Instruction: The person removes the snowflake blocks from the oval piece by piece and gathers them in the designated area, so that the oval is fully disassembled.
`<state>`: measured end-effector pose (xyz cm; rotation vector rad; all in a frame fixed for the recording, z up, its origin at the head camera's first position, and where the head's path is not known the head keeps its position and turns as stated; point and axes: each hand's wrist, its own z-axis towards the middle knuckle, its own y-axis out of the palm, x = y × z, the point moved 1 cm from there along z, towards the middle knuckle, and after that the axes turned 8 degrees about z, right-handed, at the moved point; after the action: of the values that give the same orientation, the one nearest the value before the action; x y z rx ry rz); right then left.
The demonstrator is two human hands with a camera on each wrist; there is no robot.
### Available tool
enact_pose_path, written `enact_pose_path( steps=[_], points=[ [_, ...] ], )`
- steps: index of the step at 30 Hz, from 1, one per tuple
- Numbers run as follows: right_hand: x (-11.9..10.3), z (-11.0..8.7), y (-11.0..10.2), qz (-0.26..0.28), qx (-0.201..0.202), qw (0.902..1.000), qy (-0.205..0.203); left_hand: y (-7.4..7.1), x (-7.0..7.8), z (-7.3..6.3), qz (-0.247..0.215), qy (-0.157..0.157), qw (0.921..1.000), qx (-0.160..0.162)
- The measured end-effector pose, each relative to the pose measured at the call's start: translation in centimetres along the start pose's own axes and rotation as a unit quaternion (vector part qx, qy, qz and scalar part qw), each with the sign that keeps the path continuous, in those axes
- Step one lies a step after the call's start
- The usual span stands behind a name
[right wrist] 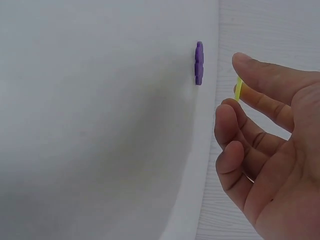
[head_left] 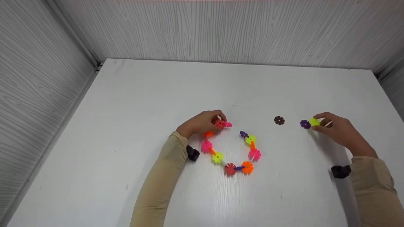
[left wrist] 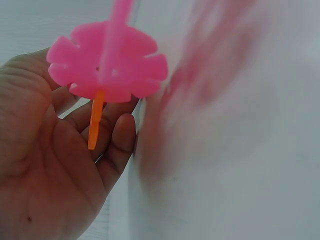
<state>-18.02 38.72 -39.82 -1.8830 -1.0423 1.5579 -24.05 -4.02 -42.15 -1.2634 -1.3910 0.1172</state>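
Note:
A curved chain of slotted, flower-shaped interlocking discs (head_left: 229,169) lies on the table, coloured pink, orange, yellow, red and purple. My left hand (head_left: 203,123) grips its upper left end, where a red disc (head_left: 219,124) and a pink one (head_left: 228,125) show at the fingertips. Close up in the left wrist view, a pink disc (left wrist: 130,60) with an orange piece (left wrist: 95,120) slotted into it stands before the palm. Over on the right, my right hand (head_left: 341,130) pinches a yellow disc (head_left: 314,122) between thumb and finger. Beside it is a loose purple disc (head_left: 305,124), apart from the yellow one in the right wrist view.
A brown disc (head_left: 279,120) lies flat between the two hands. The chain's other end, a purple disc (head_left: 243,134), points up toward the gap at the top. Panelled walls (head_left: 202,31) stand behind the white table (head_left: 157,82) and at its sides.

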Motion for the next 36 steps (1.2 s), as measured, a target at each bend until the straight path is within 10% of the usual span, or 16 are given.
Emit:
enact_pose_path(
  steps=[36],
  points=[
    [1.9,-0.1,-0.1,-0.023,-0.057,0.9973,0.04,0.0,0.1,-0.2,-0.002,-0.006,1.0,0.005]
  ],
)
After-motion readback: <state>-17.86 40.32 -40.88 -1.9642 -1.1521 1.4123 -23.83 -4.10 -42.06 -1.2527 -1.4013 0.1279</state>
